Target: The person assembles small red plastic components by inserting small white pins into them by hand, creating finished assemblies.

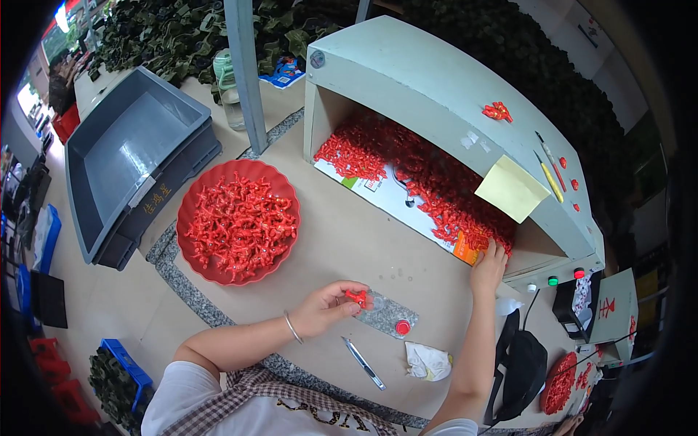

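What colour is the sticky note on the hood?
Pale yellow sticky note, clearest in the head view.

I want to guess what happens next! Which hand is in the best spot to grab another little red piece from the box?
Probably the right hand. It already rests on the heap of red plastic pieces at the open box mouth. The left hand is busy pinching one small red piece over the clear pouch.

R hand (488, 266) fingertips among red parts (436, 190)

Yellow note (512, 187) on grey hood (436, 80)
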Demonstrator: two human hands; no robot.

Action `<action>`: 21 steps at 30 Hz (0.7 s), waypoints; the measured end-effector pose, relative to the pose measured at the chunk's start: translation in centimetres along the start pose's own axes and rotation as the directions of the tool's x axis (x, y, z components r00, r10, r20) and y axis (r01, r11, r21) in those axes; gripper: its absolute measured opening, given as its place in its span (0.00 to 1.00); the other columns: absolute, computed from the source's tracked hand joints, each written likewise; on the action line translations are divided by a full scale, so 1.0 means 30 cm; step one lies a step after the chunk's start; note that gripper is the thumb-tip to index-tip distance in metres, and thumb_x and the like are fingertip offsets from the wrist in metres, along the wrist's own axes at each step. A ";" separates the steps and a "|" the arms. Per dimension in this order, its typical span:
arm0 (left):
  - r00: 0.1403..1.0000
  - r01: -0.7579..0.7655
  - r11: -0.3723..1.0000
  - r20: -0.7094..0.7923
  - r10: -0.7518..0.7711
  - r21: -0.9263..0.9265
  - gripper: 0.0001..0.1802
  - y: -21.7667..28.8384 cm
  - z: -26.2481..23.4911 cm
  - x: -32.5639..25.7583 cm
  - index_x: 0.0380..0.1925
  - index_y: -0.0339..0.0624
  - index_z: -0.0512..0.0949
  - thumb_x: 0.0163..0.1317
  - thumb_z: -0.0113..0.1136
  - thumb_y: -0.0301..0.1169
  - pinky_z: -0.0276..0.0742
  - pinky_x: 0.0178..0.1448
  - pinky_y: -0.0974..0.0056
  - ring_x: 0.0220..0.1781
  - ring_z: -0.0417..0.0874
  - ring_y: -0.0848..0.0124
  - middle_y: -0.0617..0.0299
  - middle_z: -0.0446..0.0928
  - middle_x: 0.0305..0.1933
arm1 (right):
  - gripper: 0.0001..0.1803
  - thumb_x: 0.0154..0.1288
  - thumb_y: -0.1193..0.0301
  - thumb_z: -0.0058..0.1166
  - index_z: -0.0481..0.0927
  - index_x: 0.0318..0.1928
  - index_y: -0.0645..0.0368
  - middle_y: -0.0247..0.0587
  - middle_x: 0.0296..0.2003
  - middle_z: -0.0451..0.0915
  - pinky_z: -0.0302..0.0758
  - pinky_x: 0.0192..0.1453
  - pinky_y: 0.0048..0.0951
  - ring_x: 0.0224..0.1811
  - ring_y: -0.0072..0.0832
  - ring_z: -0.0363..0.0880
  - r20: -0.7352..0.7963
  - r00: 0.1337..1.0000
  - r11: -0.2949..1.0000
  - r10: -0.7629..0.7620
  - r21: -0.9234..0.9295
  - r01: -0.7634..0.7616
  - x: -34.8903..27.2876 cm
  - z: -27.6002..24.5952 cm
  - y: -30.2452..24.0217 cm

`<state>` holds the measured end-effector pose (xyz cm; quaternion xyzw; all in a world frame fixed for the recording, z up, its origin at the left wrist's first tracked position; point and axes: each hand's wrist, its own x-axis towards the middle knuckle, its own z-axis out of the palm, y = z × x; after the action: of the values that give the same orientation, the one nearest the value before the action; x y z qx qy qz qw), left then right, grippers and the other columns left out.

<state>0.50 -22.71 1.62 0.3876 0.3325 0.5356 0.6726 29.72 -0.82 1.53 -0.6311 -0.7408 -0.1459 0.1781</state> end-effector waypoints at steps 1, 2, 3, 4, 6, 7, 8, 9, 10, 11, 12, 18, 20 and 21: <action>1.000 0.002 1.000 0.001 -0.002 -0.001 0.19 0.001 0.000 0.001 0.56 0.39 0.63 0.64 0.47 0.26 0.68 0.56 0.65 0.56 0.72 0.68 0.56 0.71 0.52 | 0.20 0.56 0.75 0.49 0.69 0.52 0.61 0.50 0.48 0.69 0.67 0.51 0.42 0.49 0.46 0.66 0.002 1.000 1.000 0.001 -0.001 -0.001 0.003 0.011 0.012; 1.000 0.002 1.000 0.000 -0.002 0.000 0.20 0.002 0.001 0.002 0.56 0.39 0.62 0.64 0.48 0.27 0.68 0.56 0.65 0.56 0.72 0.68 0.56 0.71 0.52 | 0.20 0.56 0.75 0.48 0.69 0.52 0.61 0.49 0.48 0.69 0.67 0.51 0.42 0.49 0.45 0.66 0.022 1.000 1.000 -0.007 -0.029 0.007 0.004 0.018 0.026; 1.000 0.001 1.000 -0.007 -0.001 0.002 0.20 0.001 0.000 0.003 0.56 0.39 0.62 0.64 0.48 0.27 0.68 0.56 0.65 0.55 0.72 0.69 0.56 0.71 0.52 | 0.20 0.56 0.75 0.48 0.69 0.52 0.61 0.49 0.48 0.69 0.67 0.51 0.42 0.49 0.45 0.66 0.045 0.999 0.998 -0.019 -0.053 0.021 0.009 0.015 0.018; 1.000 0.002 1.000 -0.009 -0.002 0.001 0.20 0.000 -0.001 0.005 0.56 0.39 0.62 0.64 0.48 0.27 0.68 0.56 0.65 0.55 0.72 0.69 0.56 0.71 0.52 | 0.20 0.56 0.75 0.48 0.69 0.52 0.61 0.49 0.48 0.69 0.67 0.51 0.42 0.49 0.45 0.66 0.046 0.999 0.998 -0.020 -0.052 0.023 0.011 0.006 0.013; 1.000 -0.006 1.000 -0.003 0.006 0.022 0.19 -0.003 -0.001 0.008 0.55 0.39 0.63 0.64 0.48 0.28 0.69 0.55 0.66 0.55 0.72 0.70 0.58 0.72 0.50 | 0.19 0.57 0.75 0.48 0.70 0.51 0.61 0.49 0.48 0.69 0.66 0.52 0.42 0.49 0.45 0.66 -0.032 0.998 0.997 -0.052 0.051 0.053 0.005 -0.047 -0.003; 1.000 -0.003 1.000 -0.005 0.003 0.021 0.19 0.004 0.001 0.006 0.55 0.39 0.63 0.64 0.48 0.28 0.69 0.55 0.66 0.55 0.72 0.70 0.58 0.72 0.50 | 0.19 0.57 0.75 0.48 0.70 0.51 0.61 0.49 0.48 0.69 0.66 0.52 0.42 0.49 0.45 0.66 -0.028 0.998 0.997 -0.052 0.052 0.053 0.002 -0.085 -0.026; 0.999 0.035 0.999 -0.020 -0.034 0.041 0.19 0.018 0.008 0.003 0.55 0.39 0.64 0.64 0.49 0.28 0.71 0.52 0.67 0.53 0.73 0.71 0.59 0.72 0.49 | 0.17 0.57 0.75 0.48 0.71 0.50 0.62 0.48 0.46 0.71 0.67 0.51 0.38 0.47 0.41 0.68 -0.024 0.999 0.973 -0.046 0.226 0.050 -0.003 -0.133 -0.055; 0.997 0.073 0.996 -0.031 -0.071 0.060 0.19 0.025 0.012 0.001 0.55 0.39 0.64 0.64 0.49 0.29 0.72 0.50 0.67 0.51 0.73 0.73 0.60 0.72 0.48 | 0.16 0.58 0.76 0.48 0.72 0.48 0.62 0.47 0.43 0.73 0.68 0.50 0.35 0.45 0.38 0.70 -0.021 0.999 0.920 -0.038 0.390 0.043 -0.014 -0.190 -0.087; 0.997 0.076 0.995 -0.028 -0.075 0.058 0.19 0.021 0.011 -0.001 0.55 0.39 0.64 0.64 0.49 0.29 0.72 0.50 0.67 0.51 0.73 0.73 0.60 0.72 0.48 | 0.16 0.58 0.76 0.48 0.72 0.48 0.62 0.47 0.43 0.73 0.68 0.50 0.35 0.45 0.38 0.70 -0.019 0.999 0.921 -0.035 0.387 0.039 -0.034 -0.250 -0.123; 0.997 0.080 0.997 -0.007 -0.080 0.011 0.18 0.014 0.010 -0.007 0.54 0.39 0.65 0.64 0.49 0.29 0.73 0.48 0.68 0.48 0.74 0.74 0.61 0.73 0.46 | 0.14 0.59 0.76 0.48 0.72 0.47 0.62 0.44 0.40 0.73 0.68 0.48 0.30 0.42 0.33 0.71 0.101 0.995 0.758 -0.026 0.651 -0.047 -0.061 -0.315 -0.166; 0.996 0.084 0.996 0.016 -0.083 -0.036 0.18 0.011 0.009 -0.012 0.53 0.39 0.66 0.64 0.49 0.29 0.74 0.45 0.69 0.45 0.75 0.75 0.62 0.73 0.44 | 0.12 0.60 0.77 0.48 0.72 0.46 0.63 0.41 0.38 0.74 0.68 0.47 0.25 0.39 0.27 0.72 0.214 0.975 0.520 -0.052 0.839 -0.156 -0.091 -0.362 -0.206; 0.981 0.178 0.984 0.083 -0.177 -0.005 0.14 0.020 0.018 -0.017 0.48 0.39 0.69 0.63 0.51 0.31 0.75 0.42 0.71 0.37 0.74 0.78 0.65 0.73 0.39 | 0.10 0.56 0.78 0.54 0.76 0.40 0.62 0.41 0.33 0.76 0.73 0.37 0.26 0.34 0.27 0.76 0.169 0.889 0.403 -0.426 0.915 0.019 -0.278 -0.456 -0.402; 0.976 0.192 0.981 0.107 -0.190 -0.009 0.14 0.021 0.025 -0.017 0.48 0.39 0.69 0.63 0.51 0.31 0.74 0.41 0.71 0.37 0.74 0.79 0.65 0.73 0.39 | 0.10 0.55 0.77 0.55 0.77 0.40 0.62 0.41 0.32 0.76 0.73 0.36 0.27 0.34 0.29 0.76 0.175 0.881 0.405 -0.439 0.914 0.020 -0.308 -0.453 -0.425; 0.973 0.199 0.980 0.124 -0.197 -0.008 0.14 0.023 0.024 -0.017 0.47 0.39 0.69 0.63 0.51 0.31 0.74 0.41 0.71 0.37 0.74 0.79 0.65 0.73 0.38 | 0.10 0.55 0.78 0.54 0.77 0.39 0.63 0.41 0.32 0.76 0.73 0.36 0.26 0.33 0.28 0.76 0.180 0.873 0.412 -0.452 0.911 0.026 -0.318 -0.442 -0.431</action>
<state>0.69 -23.26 2.57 0.3776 0.3220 0.4445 0.7458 19.36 -17.17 9.24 -0.3424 -0.8088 0.3708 0.3019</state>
